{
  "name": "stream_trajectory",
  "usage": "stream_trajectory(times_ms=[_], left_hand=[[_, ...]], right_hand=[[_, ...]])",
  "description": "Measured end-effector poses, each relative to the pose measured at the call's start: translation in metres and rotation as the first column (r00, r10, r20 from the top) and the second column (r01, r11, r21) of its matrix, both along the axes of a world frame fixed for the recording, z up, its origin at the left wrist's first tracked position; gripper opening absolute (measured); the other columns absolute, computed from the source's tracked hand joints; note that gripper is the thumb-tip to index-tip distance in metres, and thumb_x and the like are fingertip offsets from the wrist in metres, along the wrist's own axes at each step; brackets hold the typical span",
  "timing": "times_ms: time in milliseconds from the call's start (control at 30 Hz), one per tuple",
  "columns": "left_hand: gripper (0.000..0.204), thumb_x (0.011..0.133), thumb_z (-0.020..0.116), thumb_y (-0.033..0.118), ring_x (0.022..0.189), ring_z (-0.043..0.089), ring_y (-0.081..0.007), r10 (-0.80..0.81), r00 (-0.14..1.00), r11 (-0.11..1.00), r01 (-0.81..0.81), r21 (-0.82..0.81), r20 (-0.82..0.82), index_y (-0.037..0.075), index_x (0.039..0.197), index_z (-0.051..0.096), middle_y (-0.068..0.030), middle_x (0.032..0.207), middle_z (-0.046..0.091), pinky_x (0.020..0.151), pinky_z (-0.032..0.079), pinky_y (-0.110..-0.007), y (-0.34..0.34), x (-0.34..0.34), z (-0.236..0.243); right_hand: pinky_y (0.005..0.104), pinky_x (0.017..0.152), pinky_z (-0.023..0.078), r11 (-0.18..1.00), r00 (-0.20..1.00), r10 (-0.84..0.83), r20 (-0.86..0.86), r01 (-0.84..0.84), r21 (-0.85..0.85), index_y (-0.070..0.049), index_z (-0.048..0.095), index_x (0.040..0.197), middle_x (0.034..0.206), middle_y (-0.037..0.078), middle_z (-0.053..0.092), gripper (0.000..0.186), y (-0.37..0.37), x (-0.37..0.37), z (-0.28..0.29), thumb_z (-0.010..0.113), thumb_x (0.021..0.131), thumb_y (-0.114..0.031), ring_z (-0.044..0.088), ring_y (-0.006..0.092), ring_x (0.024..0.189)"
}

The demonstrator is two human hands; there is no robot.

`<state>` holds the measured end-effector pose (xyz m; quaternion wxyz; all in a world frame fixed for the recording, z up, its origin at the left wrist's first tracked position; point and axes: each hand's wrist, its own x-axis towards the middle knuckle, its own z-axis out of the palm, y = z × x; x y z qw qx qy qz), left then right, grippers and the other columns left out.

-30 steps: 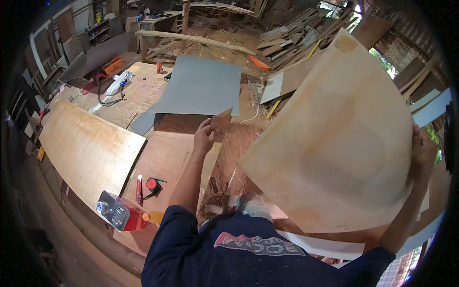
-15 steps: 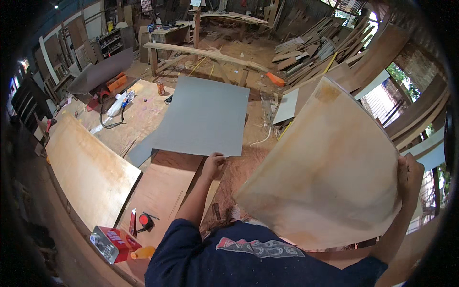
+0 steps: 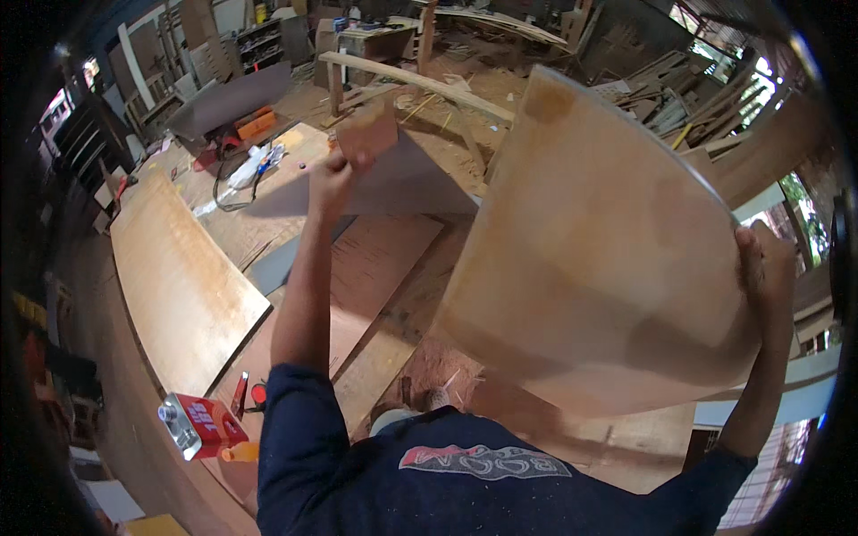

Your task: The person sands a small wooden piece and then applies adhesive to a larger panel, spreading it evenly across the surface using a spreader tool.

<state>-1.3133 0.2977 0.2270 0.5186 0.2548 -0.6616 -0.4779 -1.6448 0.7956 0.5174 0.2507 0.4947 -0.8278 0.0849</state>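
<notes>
My left hand (image 3: 332, 183) is raised at centre with fingers closed on a small tan piece (image 3: 366, 134). Right behind it the grey sheet (image 3: 393, 183) is tilted up; whether my fingers also grip it is unclear. My right hand (image 3: 764, 259) grips the curved edge of a large tan sheet (image 3: 590, 241), held tilted on the right. Below my left hand lie reddish plywood (image 3: 384, 268) and, further left, a pale curved panel (image 3: 188, 277). A red metal can (image 3: 206, 429), an orange bottle (image 3: 239, 451), a red-handled tool (image 3: 239, 393) and a small red-and-black object (image 3: 259, 396) sit near my left arm.
A wooden rail on posts (image 3: 420, 85) stands beyond the worktop. Piled boards (image 3: 661, 103) lean at back right. Orange tools (image 3: 255, 125), a white bag (image 3: 250, 170) and cables lie at back left. Shelves (image 3: 255, 45) and leaning panels line the far left.
My left hand has moved up and left with the tan piece, and the grey sheet has tilted up from lying flat. The large sheet in my right hand has shifted upward.
</notes>
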Motion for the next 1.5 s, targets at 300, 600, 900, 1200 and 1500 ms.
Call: stream_trajectory(times_ms=[300,600,900,1200,1500], left_hand=[[0.038,0.095,0.078,0.026,0.089,0.072,-0.0148,-0.157,0.959,0.987,0.145,-0.066,-0.236,-0.008,0.111,0.073,-0.0083,0.097,0.073,0.083,0.060,-0.027,-0.066,-0.006,0.108],[0.033,0.095,0.078,0.020,0.086,0.071,-0.0130,-0.110,0.926,0.994,0.110,-0.020,-0.362,-0.008,0.111,0.073,-0.0078,0.095,0.073,0.082,0.061,-0.027,-0.081,-0.050,0.134],[0.034,0.096,0.075,0.019,0.093,0.072,-0.0231,-0.119,0.891,0.991,0.080,-0.107,-0.437,-0.006,0.118,0.069,-0.0112,0.111,0.071,0.078,0.062,-0.034,-0.094,-0.077,0.156],[0.016,0.096,0.075,0.016,0.071,0.063,-0.0069,-0.029,0.947,0.906,-0.110,-0.408,-0.320,0.002,0.101,0.078,0.0011,0.086,0.073,0.062,0.049,-0.023,-0.074,-0.112,0.222],[0.021,0.097,0.073,0.021,0.080,0.068,-0.0098,-0.006,0.964,0.944,-0.082,-0.320,-0.267,0.003,0.106,0.076,-0.0019,0.095,0.074,0.070,0.054,-0.025,-0.048,-0.101,0.225]], right_hand=[[0.0351,0.071,0.050,0.924,0.888,0.362,0.284,-0.302,-0.236,0.006,0.069,0.097,0.074,0.011,0.065,0.067,-0.118,0.014,0.000,0.045,0.108,-0.055,0.059,0.0179,0.072],[0.0336,0.066,0.045,0.921,0.856,0.379,0.351,-0.312,-0.233,0.006,0.068,0.085,0.072,0.008,0.062,0.068,-0.193,0.010,-0.037,0.047,0.108,-0.055,0.054,0.0153,0.070],[0.0427,0.063,0.043,0.933,0.859,0.341,0.383,-0.358,-0.028,0.008,0.062,0.080,0.064,0.019,0.055,0.070,-0.265,-0.037,-0.075,0.050,0.106,-0.056,0.047,0.0306,0.061],[0.0455,0.070,0.048,0.959,0.862,0.214,0.459,-0.274,0.067,0.009,0.067,0.080,0.070,0.024,0.061,0.085,-0.342,-0.167,-0.169,0.043,0.101,-0.071,0.057,0.0350,0.066],[0.0414,0.104,0.044,0.950,0.435,0.213,0.875,-0.300,-0.082,0.004,0.061,0.136,0.128,0.021,0.067,0.081,-0.389,-0.293,-0.359,0.049,0.100,-0.068,0.061,0.0317,0.123]])
